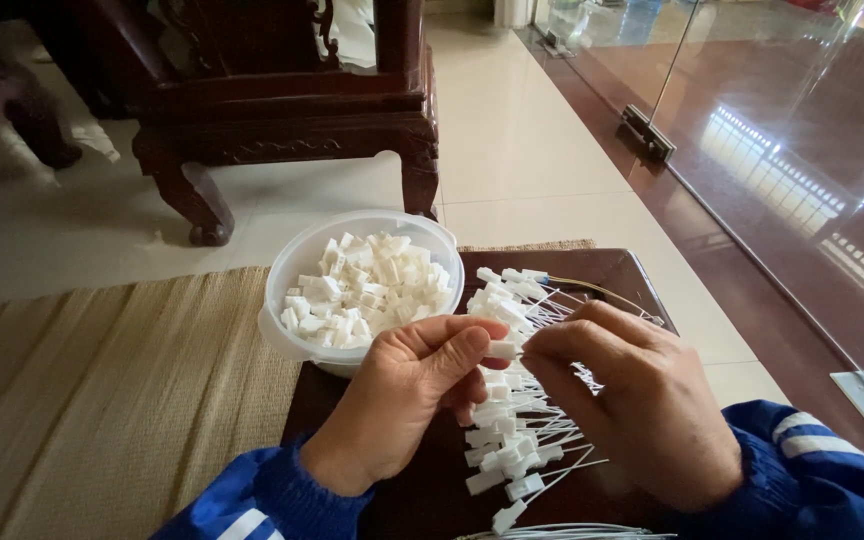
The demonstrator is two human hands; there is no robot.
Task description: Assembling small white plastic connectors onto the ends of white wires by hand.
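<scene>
My left hand (pixel 407 395) pinches a small white plastic connector (pixel 502 349) between thumb and forefinger. My right hand (pixel 632 400) meets it from the right, fingertips closed on the same piece or on a thin white wire at it; which one is hidden. Beneath both hands lies a pile of white connectors with thin wires (pixel 512 440) on a dark brown board (pixel 432 490). A clear plastic bowl (pixel 287 290) full of loose white connectors stands just left of the pile. Both wrists wear blue sleeves with white stripes.
A woven straw mat (pixel 102 400) covers the floor at the left. A dark carved wooden chair (pixel 282 110) stands behind the bowl on pale tiles. A glass door with a metal floor fitting (pixel 647 132) runs along the right. More wires (pixel 572 531) lie at the bottom edge.
</scene>
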